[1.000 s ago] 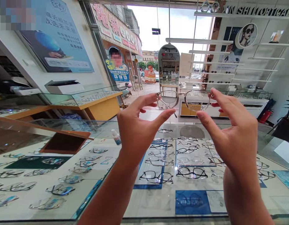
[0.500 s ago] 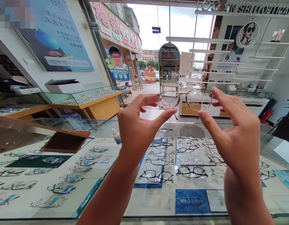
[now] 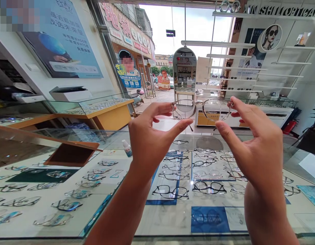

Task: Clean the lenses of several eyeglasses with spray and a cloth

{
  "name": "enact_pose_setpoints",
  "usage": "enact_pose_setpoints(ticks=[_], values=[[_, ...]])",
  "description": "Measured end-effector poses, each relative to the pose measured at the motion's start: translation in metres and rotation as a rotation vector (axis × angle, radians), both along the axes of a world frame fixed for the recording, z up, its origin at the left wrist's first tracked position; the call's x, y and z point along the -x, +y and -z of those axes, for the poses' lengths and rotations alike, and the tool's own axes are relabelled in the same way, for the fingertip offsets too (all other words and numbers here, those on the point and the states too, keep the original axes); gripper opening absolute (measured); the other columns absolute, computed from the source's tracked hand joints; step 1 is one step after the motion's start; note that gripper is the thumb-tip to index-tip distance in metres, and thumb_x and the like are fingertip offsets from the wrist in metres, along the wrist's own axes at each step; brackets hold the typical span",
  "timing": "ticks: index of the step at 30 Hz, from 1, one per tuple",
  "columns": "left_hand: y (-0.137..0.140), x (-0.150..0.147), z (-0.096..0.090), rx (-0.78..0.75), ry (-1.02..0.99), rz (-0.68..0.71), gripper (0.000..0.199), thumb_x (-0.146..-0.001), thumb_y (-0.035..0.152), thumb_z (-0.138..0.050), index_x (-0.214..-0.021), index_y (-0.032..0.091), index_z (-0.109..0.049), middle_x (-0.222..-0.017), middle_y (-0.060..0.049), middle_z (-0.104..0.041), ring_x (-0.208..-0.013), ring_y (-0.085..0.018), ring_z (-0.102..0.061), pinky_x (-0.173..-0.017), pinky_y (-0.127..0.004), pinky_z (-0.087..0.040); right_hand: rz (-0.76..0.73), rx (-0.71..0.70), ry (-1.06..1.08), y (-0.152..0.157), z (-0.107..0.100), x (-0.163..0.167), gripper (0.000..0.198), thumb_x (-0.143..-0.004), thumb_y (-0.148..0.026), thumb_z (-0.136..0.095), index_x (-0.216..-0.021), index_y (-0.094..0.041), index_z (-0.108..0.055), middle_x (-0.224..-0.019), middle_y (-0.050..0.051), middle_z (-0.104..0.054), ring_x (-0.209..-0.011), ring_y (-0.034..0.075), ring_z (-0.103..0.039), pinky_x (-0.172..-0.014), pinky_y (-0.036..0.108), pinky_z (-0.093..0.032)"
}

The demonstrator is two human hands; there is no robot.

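Note:
A pair of eyeglasses [image 3: 199, 102] with thin round frames and clear lenses is raised above the glass counter, its lenses level and side by side. My left hand [image 3: 157, 132] is closed on the left end of the frame, thumb below the left lens and fingers at the hinge. At the other end my right hand [image 3: 254, 132] pinches the right hinge, with its thumb tip under the right lens. The two temple tips hang down behind the lenses, near my thumbs. Most of the temples is hidden.
Rows of eyeglasses [image 3: 209, 187] lie inside the glass display counter [image 3: 170, 223] below my hands. A small spray bottle [image 3: 126, 148] and a brown tray [image 3: 70, 153] are to the left. Farther off stand an arched mirror [image 3: 185, 69] and white shelves [image 3: 234, 68].

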State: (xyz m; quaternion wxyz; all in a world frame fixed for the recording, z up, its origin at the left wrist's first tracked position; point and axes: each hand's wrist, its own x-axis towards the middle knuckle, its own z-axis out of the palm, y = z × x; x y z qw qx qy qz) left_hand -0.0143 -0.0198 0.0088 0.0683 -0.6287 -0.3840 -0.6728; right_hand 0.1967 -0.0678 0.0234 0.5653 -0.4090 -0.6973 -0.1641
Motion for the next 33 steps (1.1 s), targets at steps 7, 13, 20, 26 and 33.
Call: enact_pose_setpoints(ticks=[7, 13, 20, 26, 33], values=[[0.001, 0.001, 0.000, -0.012, 0.002, -0.001, 0.046, -0.073, 0.056, -0.092, -0.101, 0.024, -0.075, -0.099, -0.005, -0.080, -0.092, -0.023, -0.076, -0.075, -0.035, -0.060, 0.003, 0.004, -0.002, 0.001, 0.001, 0.001, 0.045, -0.097, -0.040, -0.069, -0.141, -0.030, -0.069, -0.131, 0.011, -0.076, -0.120, 0.035, -0.071, -0.103, 0.060, -0.058], [0.003, 0.003, 0.002, -0.023, 0.007, 0.004, 0.046, -0.073, 0.052, -0.093, -0.102, 0.024, -0.070, -0.099, -0.004, -0.078, -0.095, -0.023, -0.075, -0.077, -0.035, -0.060, 0.007, 0.040, -0.018, 0.004, 0.003, 0.001, 0.044, -0.099, -0.041, -0.066, -0.142, -0.031, -0.068, -0.135, 0.011, -0.075, -0.124, 0.036, -0.070, -0.104, 0.062, -0.058], [0.004, 0.004, 0.004, -0.073, 0.026, -0.040, 0.048, -0.072, 0.052, -0.093, -0.104, 0.026, -0.069, -0.102, -0.002, -0.077, -0.096, -0.024, -0.074, -0.082, -0.039, -0.060, 0.040, 0.083, -0.031, 0.007, 0.006, 0.001, 0.050, -0.098, -0.044, -0.067, -0.145, -0.026, -0.066, -0.140, 0.014, -0.074, -0.126, 0.036, -0.070, -0.106, 0.060, -0.058], [0.002, 0.005, 0.004, -0.074, 0.042, -0.053, 0.050, -0.075, 0.055, -0.090, -0.111, 0.029, -0.067, -0.109, -0.002, -0.076, -0.102, -0.027, -0.074, -0.084, -0.043, -0.061, 0.047, 0.104, -0.037, 0.010, 0.008, 0.000, 0.051, -0.099, -0.046, -0.065, -0.146, -0.026, -0.065, -0.141, 0.014, -0.073, -0.127, 0.036, -0.070, -0.106, 0.061, -0.058], [-0.004, 0.004, 0.001, -0.101, 0.047, -0.080, 0.054, -0.075, 0.059, -0.089, -0.116, 0.032, -0.067, -0.113, -0.003, -0.075, -0.109, -0.029, -0.073, -0.085, -0.044, -0.062, 0.021, 0.105, -0.023, 0.016, 0.010, 0.001, 0.051, -0.099, -0.047, -0.065, -0.145, -0.025, -0.066, -0.140, 0.015, -0.073, -0.127, 0.036, -0.069, -0.108, 0.062, -0.056]])
